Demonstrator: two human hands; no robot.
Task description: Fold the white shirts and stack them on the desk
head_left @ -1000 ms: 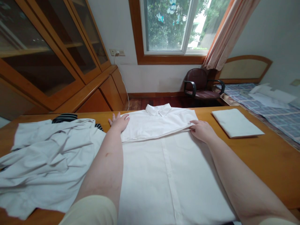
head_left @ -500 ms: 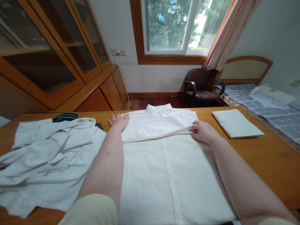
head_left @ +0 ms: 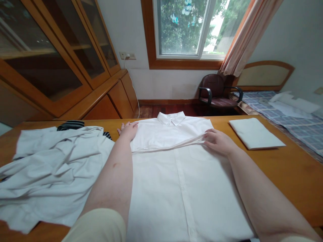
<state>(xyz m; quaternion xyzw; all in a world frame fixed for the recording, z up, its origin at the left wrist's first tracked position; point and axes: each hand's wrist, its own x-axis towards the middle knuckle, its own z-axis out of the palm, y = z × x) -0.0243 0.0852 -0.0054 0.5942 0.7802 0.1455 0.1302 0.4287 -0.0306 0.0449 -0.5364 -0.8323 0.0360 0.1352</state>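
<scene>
A white collared shirt (head_left: 161,188) lies front up on the table, its collar at the far edge and its button strip running toward me. Across its chest lies a folded band of white cloth, likely a sleeve (head_left: 161,139). My left hand (head_left: 128,131) rests on the shirt's left shoulder edge with its fingers spread and lying down. At the right side, my right hand (head_left: 219,142) pinches the lower edge of the folded band between thumb and fingers, lifting it slightly off the shirt front.
A rumpled heap of white clothes (head_left: 55,174) with a black striped piece (head_left: 71,125) lies on the left of the wooden table (head_left: 285,174). A folded white cloth (head_left: 256,133) sits at the right. Beyond stand a chair (head_left: 214,89), a bed (head_left: 292,114) and a glass-door cabinet (head_left: 106,79).
My right hand has shifted slightly left along with the pinched edge of the band. My left hand has stayed about where it was.
</scene>
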